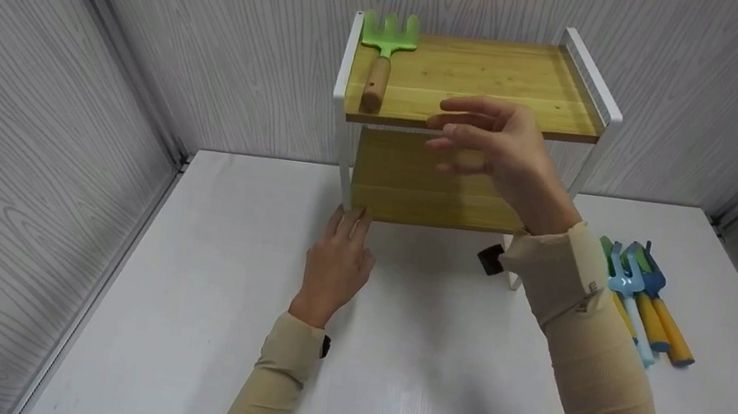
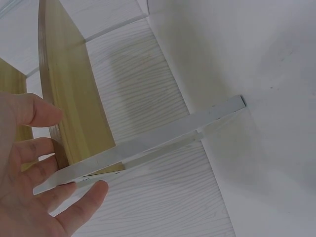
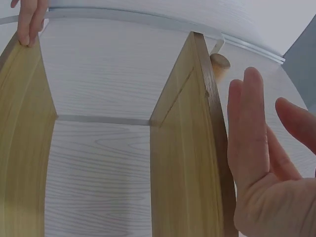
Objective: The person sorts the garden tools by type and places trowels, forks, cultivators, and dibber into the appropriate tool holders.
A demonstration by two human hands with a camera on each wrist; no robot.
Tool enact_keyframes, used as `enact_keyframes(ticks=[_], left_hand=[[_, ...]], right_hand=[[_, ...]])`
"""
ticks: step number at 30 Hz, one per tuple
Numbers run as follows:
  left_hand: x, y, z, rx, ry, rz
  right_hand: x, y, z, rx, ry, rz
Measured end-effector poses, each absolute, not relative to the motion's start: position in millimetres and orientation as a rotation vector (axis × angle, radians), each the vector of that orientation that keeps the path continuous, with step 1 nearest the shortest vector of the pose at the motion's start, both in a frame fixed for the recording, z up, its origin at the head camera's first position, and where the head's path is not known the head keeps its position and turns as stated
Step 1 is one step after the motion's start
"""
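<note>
A two-tier rack with wooden boards and a white frame stands at the back; its top board (image 1: 486,73) carries a green hand fork (image 1: 376,80) with a wooden handle, lying at the left, tines toward the back. My left hand (image 1: 336,263) touches the front left corner of the lower board (image 1: 434,201), its fingers beside the white post (image 2: 148,140) and board edge. My right hand (image 1: 502,142) is raised before the top board's front edge, fingers loosely extended, holding nothing. In the right wrist view, the fork's handle end (image 3: 220,61) shows past the board.
Several toy garden tools, among them a light blue fork (image 1: 628,269) and a dark blue tool (image 1: 652,280) with an orange handle, lie right of the rack on the white table (image 1: 213,357). A small black piece (image 1: 491,259) is near the right leg. Wood-grain walls (image 1: 220,38) enclose the table.
</note>
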State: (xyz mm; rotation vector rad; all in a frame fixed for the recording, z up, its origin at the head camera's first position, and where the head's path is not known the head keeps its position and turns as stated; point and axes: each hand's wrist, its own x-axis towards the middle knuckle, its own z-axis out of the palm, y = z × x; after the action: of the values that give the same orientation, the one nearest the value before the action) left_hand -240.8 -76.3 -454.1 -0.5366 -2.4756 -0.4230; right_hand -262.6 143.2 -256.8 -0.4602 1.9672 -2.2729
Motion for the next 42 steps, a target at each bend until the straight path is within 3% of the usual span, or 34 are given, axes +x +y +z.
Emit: enact_keyframes(ticks=[17, 42], left_hand=[[-239, -76, -454, -0.537, -2.478, -0.454], [-242, -76, -455, -0.557, -2.467, -0.463]], right_hand=[[-261, 169, -283, -0.516, 2.062, -1.924], [-252, 226, -320, -0.373, 2.091, -1.868]])
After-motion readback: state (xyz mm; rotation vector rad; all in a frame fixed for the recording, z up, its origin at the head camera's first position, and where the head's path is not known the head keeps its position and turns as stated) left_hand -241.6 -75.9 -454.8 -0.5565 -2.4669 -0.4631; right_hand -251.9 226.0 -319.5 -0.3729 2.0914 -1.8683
